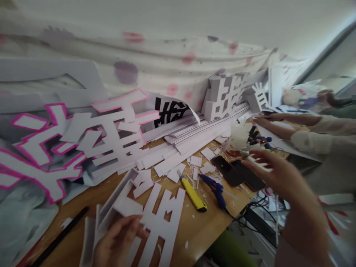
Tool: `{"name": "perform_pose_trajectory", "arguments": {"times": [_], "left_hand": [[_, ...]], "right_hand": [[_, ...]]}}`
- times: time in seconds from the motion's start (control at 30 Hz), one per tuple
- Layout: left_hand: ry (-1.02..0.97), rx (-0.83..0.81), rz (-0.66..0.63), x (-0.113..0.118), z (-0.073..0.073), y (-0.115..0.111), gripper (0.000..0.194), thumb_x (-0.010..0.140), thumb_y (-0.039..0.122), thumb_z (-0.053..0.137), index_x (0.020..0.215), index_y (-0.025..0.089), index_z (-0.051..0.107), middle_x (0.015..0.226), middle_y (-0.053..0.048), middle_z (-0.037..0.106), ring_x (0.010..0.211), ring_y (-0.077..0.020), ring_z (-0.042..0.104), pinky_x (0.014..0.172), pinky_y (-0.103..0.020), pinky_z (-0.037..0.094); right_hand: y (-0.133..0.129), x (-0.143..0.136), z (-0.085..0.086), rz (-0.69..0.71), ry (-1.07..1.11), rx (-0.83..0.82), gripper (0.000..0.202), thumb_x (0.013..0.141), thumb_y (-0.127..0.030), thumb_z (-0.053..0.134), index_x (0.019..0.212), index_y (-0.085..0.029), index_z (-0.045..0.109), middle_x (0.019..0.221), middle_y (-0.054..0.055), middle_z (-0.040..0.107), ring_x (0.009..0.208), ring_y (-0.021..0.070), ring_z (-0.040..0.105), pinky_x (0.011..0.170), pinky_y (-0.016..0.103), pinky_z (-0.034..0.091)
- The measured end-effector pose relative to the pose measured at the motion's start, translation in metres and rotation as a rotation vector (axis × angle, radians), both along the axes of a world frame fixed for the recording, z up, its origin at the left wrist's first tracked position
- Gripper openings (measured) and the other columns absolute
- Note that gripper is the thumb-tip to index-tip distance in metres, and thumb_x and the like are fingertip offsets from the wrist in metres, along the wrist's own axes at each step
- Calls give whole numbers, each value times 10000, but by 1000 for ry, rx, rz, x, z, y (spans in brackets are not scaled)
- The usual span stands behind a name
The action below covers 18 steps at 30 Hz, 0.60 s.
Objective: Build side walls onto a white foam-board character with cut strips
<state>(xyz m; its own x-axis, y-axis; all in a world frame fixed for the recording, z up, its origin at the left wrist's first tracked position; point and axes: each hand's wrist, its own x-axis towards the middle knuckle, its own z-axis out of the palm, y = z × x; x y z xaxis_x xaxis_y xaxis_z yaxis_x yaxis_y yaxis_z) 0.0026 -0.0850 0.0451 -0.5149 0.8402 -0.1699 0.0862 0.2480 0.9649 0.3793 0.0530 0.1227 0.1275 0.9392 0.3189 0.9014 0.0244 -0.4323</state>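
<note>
At the lower left, my left hand has thumb and fingers drawn together beside a white foam-board character with pink edges. What its fingertips pinch, if anything, is too small to tell. Folded white side strips stand along that piece. Out to the right, my right hand is raised over two dark phones, its fingers curled round a white looped thing that looks like a cable. A yellow utility knife and a blue glue gun lie between my hands.
Pink-edged characters lean at the left. Stacked white strips and finished box letters line the back. Scraps litter the table. Black cords hang off its edge. A co-worker's hands work at the right.
</note>
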Motion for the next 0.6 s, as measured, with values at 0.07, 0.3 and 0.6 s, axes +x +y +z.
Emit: {"name": "perform_pose_trajectory", "arguments": {"times": [0.07,0.3,0.6], "left_hand": [[-177,18,-122,10,13,7,506,651,693,766,662,193,686,570,-18,676,621,-187,675,643,-265,572],[-627,127,-424,25,38,5,328,756,464,810,670,189,652,633,21,634,621,-94,569,632,-191,463],[-837,38,-373,29,53,9,391,658,405,898,620,160,595,641,43,548,642,-74,476,634,-192,360]], "right_hand": [[-27,-44,25,280,186,260,272,861,-384,718,1102,-262,693,958,47,711,835,218,660,747,327,516],[-74,-190,-5,965,938,-19,176,851,-239,780,1022,-249,741,886,12,695,845,153,649,754,263,529],[-70,-201,-27,955,1353,-301,148,716,-210,886,830,-264,809,772,-10,740,745,123,668,715,226,527]]}}
